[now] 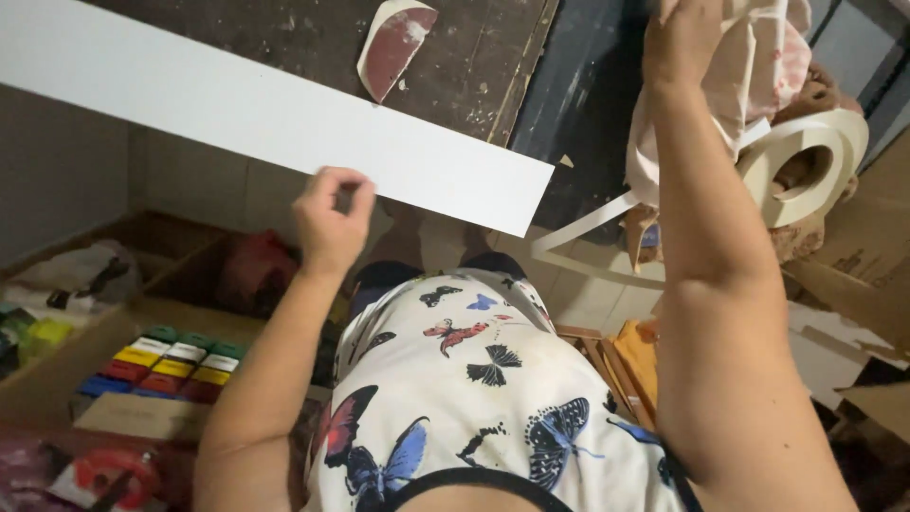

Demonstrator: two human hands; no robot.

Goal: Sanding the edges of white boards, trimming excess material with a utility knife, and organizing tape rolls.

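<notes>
A long white board (284,118) lies across a dark worn workbench (455,57) and sticks out over its near edge. My left hand (332,213) pinches the board's near long edge from below. My right hand (682,38) is raised at the top right, its fingers closed on a bundle of pale plastic bags and cloth (758,57). A roll of white edge banding tape (806,161) sits beside that bundle, with a loose strip (588,228) hanging from it. A curved piece of red sandpaper (393,43) rests on the bench beyond the board.
Below left, a cardboard box (57,370) holds several small coloured packets (171,365). More bags and boxes fill the left side. Thin wooden strips (626,365) and cardboard scraps (853,284) lie on the floor at right. My butterfly-print garment (474,398) fills the lower middle.
</notes>
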